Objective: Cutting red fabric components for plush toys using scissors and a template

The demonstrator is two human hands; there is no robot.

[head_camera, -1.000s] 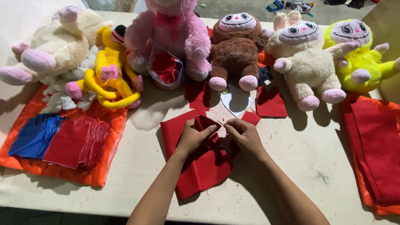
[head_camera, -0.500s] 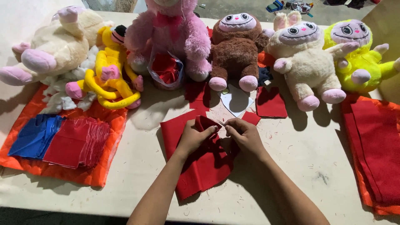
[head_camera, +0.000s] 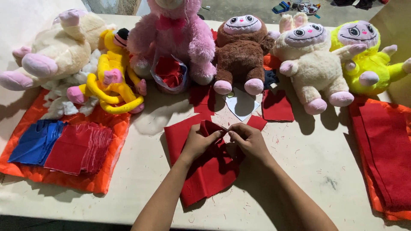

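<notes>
Over on the left of the pale, thread-flecked tabletop (head_camera: 308, 171), stacked blue and red cloth squares (head_camera: 60, 145) lie on an orange quilted mat (head_camera: 92, 182). Plush toys line the far edge: cream, yellow, pink, brown, cream and lime. At the centre, the left hand (head_camera: 198, 143) and right hand (head_camera: 248, 141) pinch a small folded red felt piece (head_camera: 212, 127) over a larger red felt sheet (head_camera: 209, 175). Red fabric (head_camera: 387, 154) is piled at the right. Grey concrete floor (head_camera: 248, 8) shows beyond.

Plush toys (head_camera: 242, 51) behind cloth (head_camera: 205, 171); squares (head_camera: 60, 143) left.
</notes>
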